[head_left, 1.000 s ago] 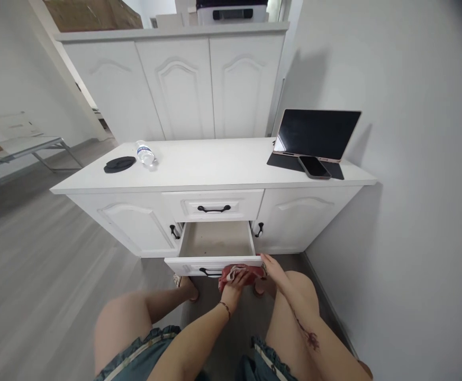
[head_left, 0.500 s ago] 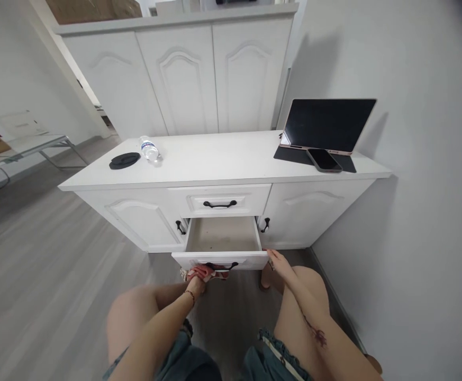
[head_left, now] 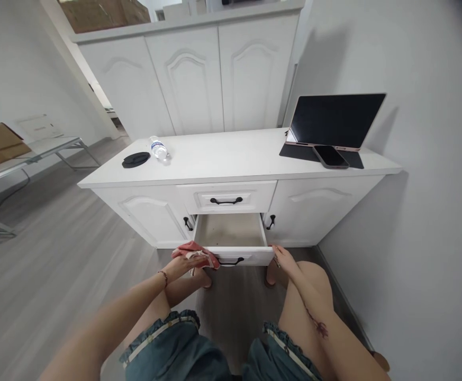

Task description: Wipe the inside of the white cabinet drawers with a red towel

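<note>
My left hand (head_left: 183,263) presses a red cloth (head_left: 194,251) against the left front corner of the open lower drawer (head_left: 250,255) of a white cabinet (head_left: 231,159). The drawer is pulled out and its pale inside (head_left: 231,229) holds nothing I can see. My right hand (head_left: 283,257) rests with fingers spread on the drawer's right front corner. My bare knees and blue-green shorts fill the bottom of the view.
Above the open drawer is a shut drawer with a black handle (head_left: 226,200). On the cabinet top lie a water bottle (head_left: 158,147), a black round lid (head_left: 135,159), a phone (head_left: 331,156) and a propped tablet (head_left: 336,120). A wall stands close on the right; grey floor and a low table (head_left: 24,159) lie left.
My left hand has carried the red cloth leftward along the drawer front, from its right part to its left corner. My right hand stayed at the right corner. The view shifted left.
</note>
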### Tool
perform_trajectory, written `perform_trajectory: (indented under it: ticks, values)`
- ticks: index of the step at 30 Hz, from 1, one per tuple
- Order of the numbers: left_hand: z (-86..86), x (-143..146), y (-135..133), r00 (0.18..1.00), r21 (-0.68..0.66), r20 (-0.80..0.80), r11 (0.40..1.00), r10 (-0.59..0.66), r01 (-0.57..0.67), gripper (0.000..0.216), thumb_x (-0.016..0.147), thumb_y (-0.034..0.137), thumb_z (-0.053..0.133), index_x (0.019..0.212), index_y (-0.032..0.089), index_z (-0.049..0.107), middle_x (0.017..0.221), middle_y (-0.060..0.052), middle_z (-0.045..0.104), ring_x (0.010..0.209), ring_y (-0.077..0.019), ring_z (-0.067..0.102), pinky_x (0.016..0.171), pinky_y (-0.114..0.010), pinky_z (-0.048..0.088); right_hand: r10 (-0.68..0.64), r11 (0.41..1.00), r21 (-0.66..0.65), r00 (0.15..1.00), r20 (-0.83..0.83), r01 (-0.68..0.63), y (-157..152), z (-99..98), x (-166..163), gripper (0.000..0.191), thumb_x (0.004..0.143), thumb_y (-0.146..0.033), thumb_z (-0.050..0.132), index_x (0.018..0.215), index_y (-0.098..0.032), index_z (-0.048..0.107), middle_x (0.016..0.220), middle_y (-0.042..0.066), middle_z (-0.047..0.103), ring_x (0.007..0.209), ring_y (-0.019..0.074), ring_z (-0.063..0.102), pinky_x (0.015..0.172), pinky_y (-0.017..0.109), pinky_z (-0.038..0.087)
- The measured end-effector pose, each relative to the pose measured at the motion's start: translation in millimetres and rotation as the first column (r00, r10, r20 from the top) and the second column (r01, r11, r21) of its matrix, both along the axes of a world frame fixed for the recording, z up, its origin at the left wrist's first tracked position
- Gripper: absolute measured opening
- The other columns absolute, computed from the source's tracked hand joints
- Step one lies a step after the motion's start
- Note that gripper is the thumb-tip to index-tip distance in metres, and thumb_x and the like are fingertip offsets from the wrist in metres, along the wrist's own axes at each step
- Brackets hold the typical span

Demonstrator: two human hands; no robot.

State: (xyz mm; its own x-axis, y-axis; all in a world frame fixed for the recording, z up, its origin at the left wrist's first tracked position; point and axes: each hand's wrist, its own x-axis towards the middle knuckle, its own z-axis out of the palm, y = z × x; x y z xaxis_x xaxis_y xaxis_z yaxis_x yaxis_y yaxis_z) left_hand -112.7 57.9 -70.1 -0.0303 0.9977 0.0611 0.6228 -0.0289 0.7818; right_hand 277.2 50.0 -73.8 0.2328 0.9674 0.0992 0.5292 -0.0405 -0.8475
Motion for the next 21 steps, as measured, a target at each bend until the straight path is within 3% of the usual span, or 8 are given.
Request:
perform_trajectory:
  ticks: [2, 4, 9, 13, 17, 21]
  values:
    - [5.2, -4, -1, 0.935, -0.083, -0.076, 0.937, -0.346, 0.340, 0.044, 0.064, 0.001, 0.048, 0.094, 0.026, 0.070, 0.110, -0.003, 0.070, 0.113, -0.0191, 0.059, 0.107, -0.030, 0.032, -0.003, 1.000, -0.007, 1.000, -0.008, 0.003, -1, 0.3, -1, 0.032, 0.091, -0.037, 0.054, 0.118, -0.019, 0.055, 0.120, 0.008, 0.057, 0.100, 0.0194, 0.059, 0.085, 0.041, 0.052]
    - [9.2, 4, -3, 0.816, -0.130, -0.160, 0.832, -0.555, 0.540, 0.053, 0.065, 0.002, 0.048, 0.106, 0.030, 0.067, 0.123, -0.002, 0.065, 0.124, -0.0181, 0.051, 0.113, -0.032, 0.022, -0.005, 1.000, -0.010, 1.000, -0.018, 0.005, -1, 0.3, -2, 0.031, 0.091, -0.036, 0.053, 0.117, -0.020, 0.056, 0.121, 0.008, 0.057, 0.100, 0.0189, 0.059, 0.085, 0.040, 0.052]
    - [12.6, 64, -8, 0.733, -0.105, -0.269, 0.776, -0.624, 0.622, 0.062, 0.065, 0.003, 0.048, 0.120, 0.029, 0.060, 0.130, -0.003, 0.061, 0.128, -0.0184, 0.047, 0.115, -0.036, 0.021, -0.010, 1.000, -0.019, 0.999, -0.039, 0.009, -4, -1.7, -2, 0.032, 0.091, -0.037, 0.054, 0.118, -0.019, 0.055, 0.121, 0.007, 0.057, 0.101, 0.0196, 0.059, 0.085, 0.041, 0.051]
    - [4.1, 124, -6, 0.677, -0.086, -0.182, 0.698, -0.713, 0.711, 0.074, 0.066, -0.005, 0.034, 0.130, 0.026, 0.052, 0.139, -0.001, 0.052, 0.133, -0.0135, 0.040, 0.118, -0.036, 0.014, -0.002, 0.999, -0.054, 0.998, -0.055, 0.000, -1, -9.8, 2, 0.033, 0.090, -0.037, 0.054, 0.118, -0.019, 0.055, 0.121, 0.007, 0.057, 0.101, 0.0200, 0.059, 0.085, 0.042, 0.052]
    - [-4.7, 166, -2, 0.722, -0.130, -0.002, 0.716, -0.692, 0.686, 0.069, 0.063, -0.005, 0.035, 0.121, 0.025, 0.060, 0.136, 0.001, 0.055, 0.130, -0.0142, 0.042, 0.117, -0.035, 0.019, 0.027, 0.994, -0.104, 0.996, -0.081, -0.036, 8, -25.0, 5, 0.029, 0.091, -0.036, 0.054, 0.113, -0.019, 0.058, 0.116, 0.007, 0.060, 0.096, 0.0176, 0.060, 0.082, 0.039, 0.052]
    - [-3.1, 176, -2, 0.745, -0.154, 0.040, 0.732, -0.666, 0.664, 0.067, 0.062, -0.004, 0.034, 0.114, 0.028, 0.062, 0.133, 0.004, 0.058, 0.129, -0.0149, 0.043, 0.112, -0.038, 0.024, 0.045, 0.988, -0.141, 0.994, -0.104, -0.059, 14, -37.6, 7, 0.025, 0.092, -0.035, 0.047, 0.092, -0.018, 0.065, 0.093, 0.006, 0.067, 0.085, 0.0194, 0.063, 0.077, 0.037, 0.054]
